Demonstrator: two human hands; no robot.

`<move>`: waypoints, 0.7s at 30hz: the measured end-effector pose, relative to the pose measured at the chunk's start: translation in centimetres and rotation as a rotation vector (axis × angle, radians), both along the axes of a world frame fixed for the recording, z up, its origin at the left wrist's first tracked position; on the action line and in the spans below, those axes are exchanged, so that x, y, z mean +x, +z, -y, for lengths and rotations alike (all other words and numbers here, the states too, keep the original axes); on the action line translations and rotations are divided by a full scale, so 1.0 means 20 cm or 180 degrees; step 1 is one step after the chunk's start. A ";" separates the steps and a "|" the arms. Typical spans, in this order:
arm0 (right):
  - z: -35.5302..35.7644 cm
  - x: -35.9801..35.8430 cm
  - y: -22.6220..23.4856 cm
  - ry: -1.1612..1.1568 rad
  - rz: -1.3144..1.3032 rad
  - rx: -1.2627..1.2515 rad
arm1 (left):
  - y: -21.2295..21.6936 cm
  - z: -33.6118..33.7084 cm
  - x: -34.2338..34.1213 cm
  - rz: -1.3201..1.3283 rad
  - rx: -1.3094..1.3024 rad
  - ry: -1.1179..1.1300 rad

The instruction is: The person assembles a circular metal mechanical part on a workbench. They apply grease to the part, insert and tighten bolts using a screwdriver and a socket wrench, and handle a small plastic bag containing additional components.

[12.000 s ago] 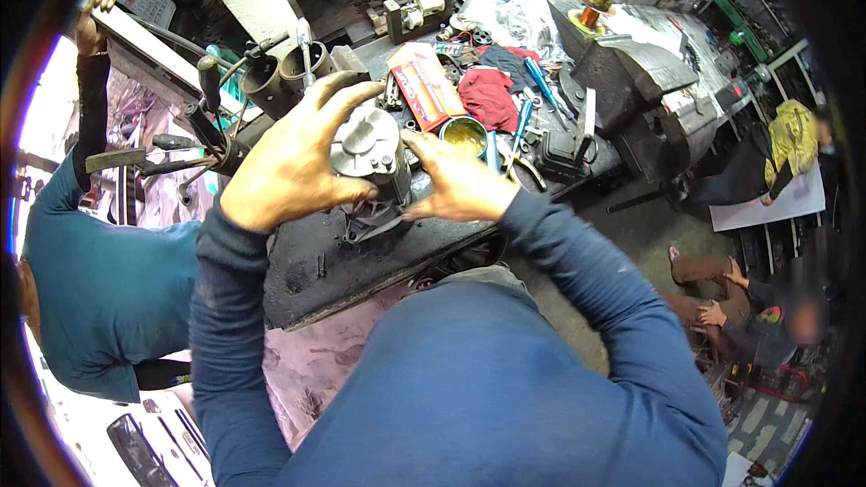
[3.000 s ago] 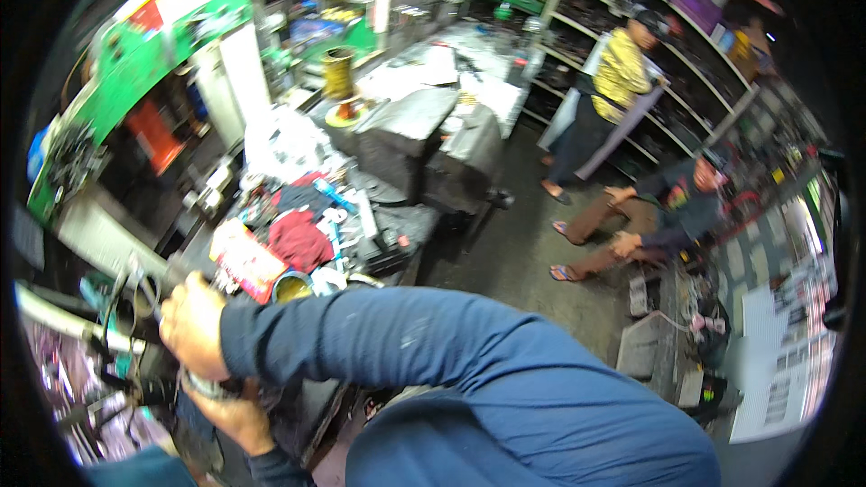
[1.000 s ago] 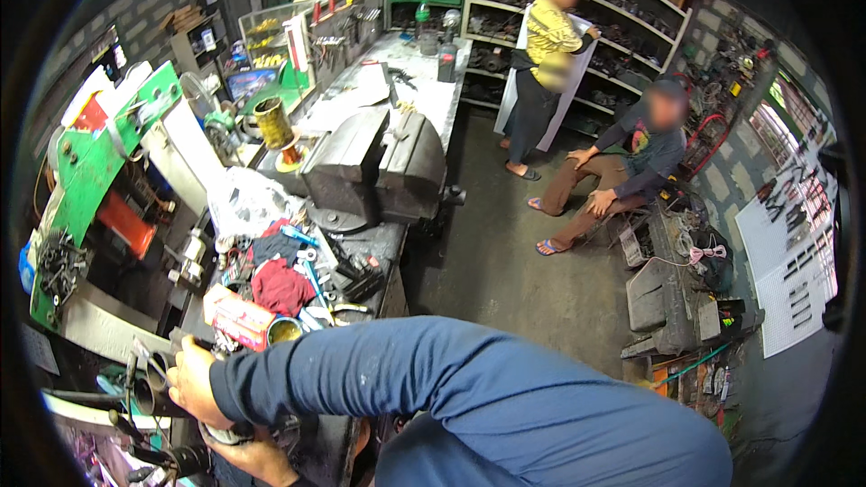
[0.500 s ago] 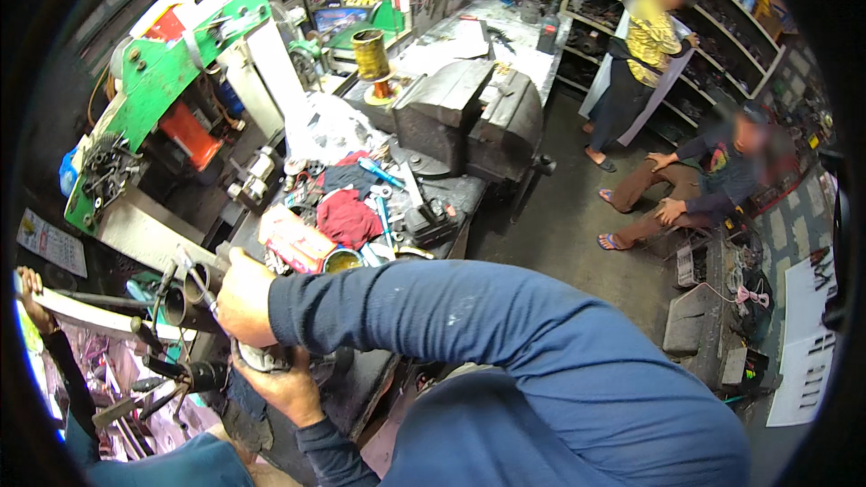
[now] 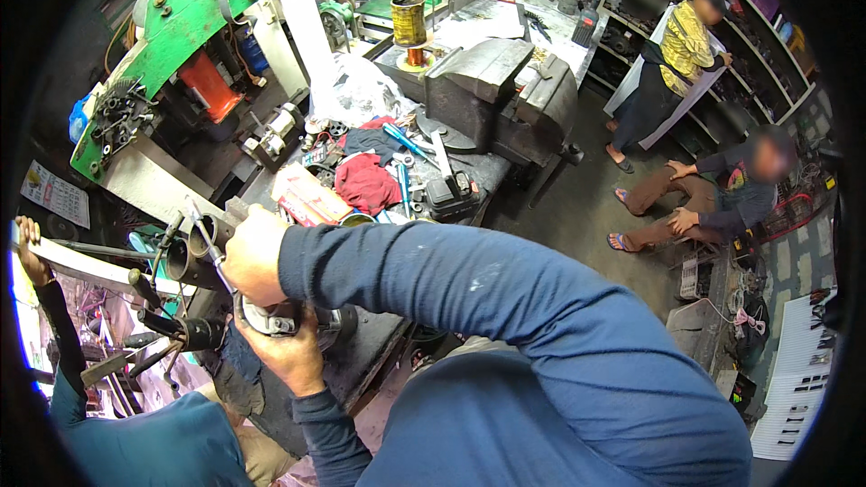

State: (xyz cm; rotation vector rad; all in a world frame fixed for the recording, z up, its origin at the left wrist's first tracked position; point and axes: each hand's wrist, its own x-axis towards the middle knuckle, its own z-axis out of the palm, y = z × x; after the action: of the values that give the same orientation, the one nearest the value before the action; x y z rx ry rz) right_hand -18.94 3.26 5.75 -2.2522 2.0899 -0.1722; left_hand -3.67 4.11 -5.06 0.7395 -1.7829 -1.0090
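Observation:
My right hand (image 5: 255,255) is closed around a slim silver metal tool (image 5: 207,233). The tool's shaft slants up to the left past my knuckles, and my fingers on it are mostly hidden. Just below, my left hand (image 5: 290,349) grips a rounded grey metal part (image 5: 271,318), its thumb and fingers wrapped about the sides. The tool's lower end meets that part or lies right against it; the contact is hidden. Both hands are over the near left end of the dark workbench (image 5: 361,343). My blue right sleeve crosses the middle of the view.
A large vise (image 5: 478,90) stands on the bench, beyond a red cloth (image 5: 368,183) and scattered tools. Left is a green press frame (image 5: 189,50). A co-worker's hand (image 5: 32,252) holds a pale bar. One person (image 5: 690,45) stands by shelves; another (image 5: 722,189) sits.
The view has swung, so the bench and room appear farther right. Both hands keep their hold, and the silver tool stands higher in the picture. More of the co-worker at left shows.

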 end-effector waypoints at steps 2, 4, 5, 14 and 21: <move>0.00 0.00 -0.01 0.0138 -0.0287 -0.0189 | 0.00 0.00 0.00 -0.0075 0.0039 -0.0009; 0.00 0.00 -0.03 0.0064 -0.0188 -0.0660 | 0.00 0.00 0.00 0.0064 -0.0075 0.0050; 0.00 0.01 -0.03 0.0029 -0.0131 -0.0664 | 0.00 0.00 0.00 0.0116 -0.0067 0.0033; -0.02 -0.01 -0.02 0.0058 0.0102 -0.0414 | 0.00 0.01 0.00 0.0059 0.0058 0.0012; -0.01 -0.02 -0.03 0.0100 -0.0057 -0.0851 | 0.00 0.01 0.01 0.0234 -0.0128 0.0141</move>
State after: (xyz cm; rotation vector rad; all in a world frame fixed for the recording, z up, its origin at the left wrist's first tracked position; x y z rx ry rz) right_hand -19.43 3.46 5.06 -2.4366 2.1528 -0.4571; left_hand -3.56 3.94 -5.07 0.7965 -1.8367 -0.9246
